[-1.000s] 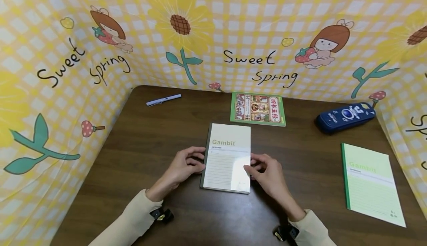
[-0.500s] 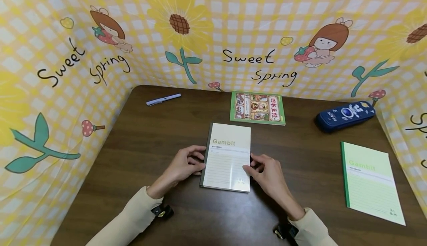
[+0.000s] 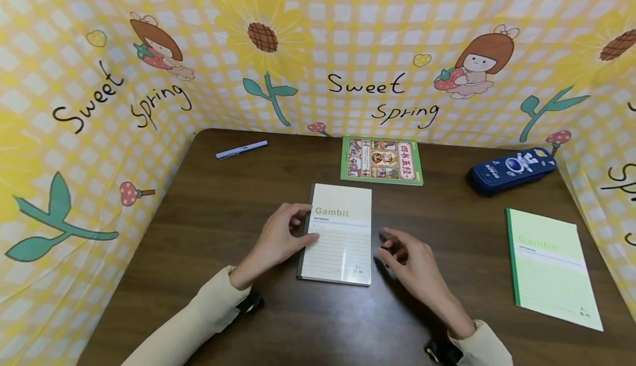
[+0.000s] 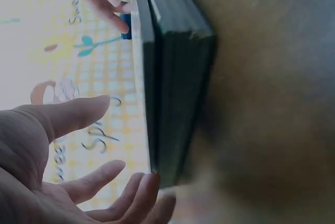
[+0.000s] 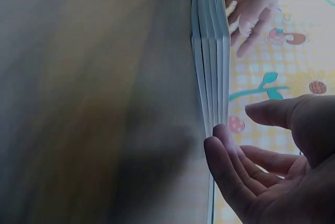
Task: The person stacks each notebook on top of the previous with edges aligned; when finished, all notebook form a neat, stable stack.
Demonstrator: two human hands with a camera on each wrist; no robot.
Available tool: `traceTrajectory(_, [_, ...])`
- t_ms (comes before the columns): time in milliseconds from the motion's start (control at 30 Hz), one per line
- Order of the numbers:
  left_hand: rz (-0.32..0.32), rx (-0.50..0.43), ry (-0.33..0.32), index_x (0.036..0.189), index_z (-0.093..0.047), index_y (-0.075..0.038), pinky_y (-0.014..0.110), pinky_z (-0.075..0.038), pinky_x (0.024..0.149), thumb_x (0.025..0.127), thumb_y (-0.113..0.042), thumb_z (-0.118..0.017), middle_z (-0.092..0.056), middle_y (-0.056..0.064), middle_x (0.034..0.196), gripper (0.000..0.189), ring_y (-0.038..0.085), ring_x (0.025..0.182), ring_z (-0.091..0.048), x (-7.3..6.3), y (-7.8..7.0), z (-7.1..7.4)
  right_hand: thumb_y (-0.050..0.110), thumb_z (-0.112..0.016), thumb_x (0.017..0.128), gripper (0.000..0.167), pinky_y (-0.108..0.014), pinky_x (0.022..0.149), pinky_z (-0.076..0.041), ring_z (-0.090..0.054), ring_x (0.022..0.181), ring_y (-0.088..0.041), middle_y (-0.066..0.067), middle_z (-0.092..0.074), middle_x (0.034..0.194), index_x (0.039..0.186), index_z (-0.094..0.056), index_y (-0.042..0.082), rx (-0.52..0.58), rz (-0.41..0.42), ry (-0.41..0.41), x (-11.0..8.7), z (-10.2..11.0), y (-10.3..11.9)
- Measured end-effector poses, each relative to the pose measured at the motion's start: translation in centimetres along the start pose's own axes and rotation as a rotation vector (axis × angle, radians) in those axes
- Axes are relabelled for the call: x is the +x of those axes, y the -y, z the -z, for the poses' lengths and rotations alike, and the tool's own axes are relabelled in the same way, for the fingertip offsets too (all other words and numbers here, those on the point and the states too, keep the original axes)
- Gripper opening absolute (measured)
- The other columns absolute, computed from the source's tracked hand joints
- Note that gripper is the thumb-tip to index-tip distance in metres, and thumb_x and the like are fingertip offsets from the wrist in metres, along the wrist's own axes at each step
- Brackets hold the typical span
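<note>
A white-covered Gambit notebook lies on top of a stack at the middle of the table, its dark spine to the left. In the left wrist view the stacked spines show, and the right wrist view shows several layered page edges. My left hand is at the spine side, fingers loosely spread, thumb over the cover's left edge. In its wrist view that thumb hovers apart from the cover, while the fingertips are by the spine. Just right of the stack, my right hand is apart from it, fingers loosely bent, holding nothing.
A green-spined Gambit notebook lies at the right. Behind it is a dark blue pencil case. A green-bordered picture book lies at the back, and a light blue pen at the back left. Patterned cloth surrounds the table.
My right hand has let go of the stack's right edge and moved off to the right. My left hand has shifted slightly up and right, its thumb now over the cover. The stack stays put.
</note>
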State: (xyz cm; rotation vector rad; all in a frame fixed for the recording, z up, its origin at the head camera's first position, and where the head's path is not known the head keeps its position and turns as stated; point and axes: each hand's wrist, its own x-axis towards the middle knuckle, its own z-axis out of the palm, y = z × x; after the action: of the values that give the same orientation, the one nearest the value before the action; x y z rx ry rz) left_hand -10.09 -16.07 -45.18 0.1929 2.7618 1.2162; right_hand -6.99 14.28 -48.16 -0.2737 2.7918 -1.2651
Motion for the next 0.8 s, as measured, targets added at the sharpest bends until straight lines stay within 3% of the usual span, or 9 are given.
traceTrajectory(133, [-0.123, 0.117, -0.007, 0.138, -0.065, -0.006, 0.046, -0.052, 0.092, 0.085, -0.021, -0.088, -0.066, 0.015, 0.128, 0.06, 0.031, 0.11, -0.063, 0.8, -1.5, -0.5, 0.015, -0.079, 0.094, 0.046, -0.022, 0.065, -0.056, -0.067, 0.073, -0.006, -0.004, -0.076, 0.101, 0.137, -0.066, 0.005, -0.038, 0.036, -0.026, -1.1, 1.5, -1.1])
traceTrajectory(267, [-0.235, 0.2, 0.065, 0.134, -0.068, -0.006, 0.048, -0.053, 0.098, 0.089, -0.022, -0.085, -0.069, 0.013, 0.126, 0.051, 0.03, 0.115, -0.064, 2.0, -2.6, -1.3, 0.014, -0.079, 0.094, 0.044, -0.023, 0.065, -0.057, -0.067, 0.073, -0.005, -0.005, -0.077, 0.101, 0.135, -0.067, 0.005, -0.079, 0.055, -0.059, -2.1, 3.3, -2.7])
traceTrajectory(433, [-0.392, 0.319, 0.19, 0.132, -0.069, -0.007, 0.044, -0.054, 0.101, 0.096, -0.029, -0.078, -0.069, 0.009, 0.125, 0.043, 0.027, 0.117, -0.064, 3.7, -4.2, -2.9, 0.013, -0.08, 0.093, 0.041, -0.023, 0.062, -0.056, -0.068, 0.073, -0.004, -0.008, -0.077, 0.101, 0.132, -0.068, 0.005, -0.128, 0.066, -0.123, -3.3, 6.0, -5.2])
traceTrajectory(667, [-0.591, 0.49, 0.436, 0.141, -0.064, -0.01, 0.035, -0.055, 0.102, 0.1, -0.034, -0.071, -0.066, 0.007, 0.13, 0.048, 0.02, 0.118, -0.064, 5.6, -7.3, -6.1, 0.004, -0.083, 0.086, 0.043, -0.011, 0.06, -0.052, -0.067, 0.075, -0.001, -0.016, -0.074, 0.103, 0.127, -0.069, -0.001, -0.254, 0.091, -0.26, -5.3, 9.7, -9.0])
traceTrajectory(800, [-0.7, 0.625, 0.539, 0.146, -0.059, -0.011, 0.032, -0.053, 0.107, 0.102, -0.038, -0.068, -0.062, 0.007, 0.139, 0.053, 0.02, 0.126, -0.061, 6.2, -9.3, -8.5, 0.001, -0.082, 0.084, 0.046, -0.007, 0.058, -0.047, -0.07, 0.077, -0.018, -0.023, -0.071, 0.106, 0.127, -0.067, -0.005, -0.33, 0.062, -0.307, -6.8, 11.9, -10.8])
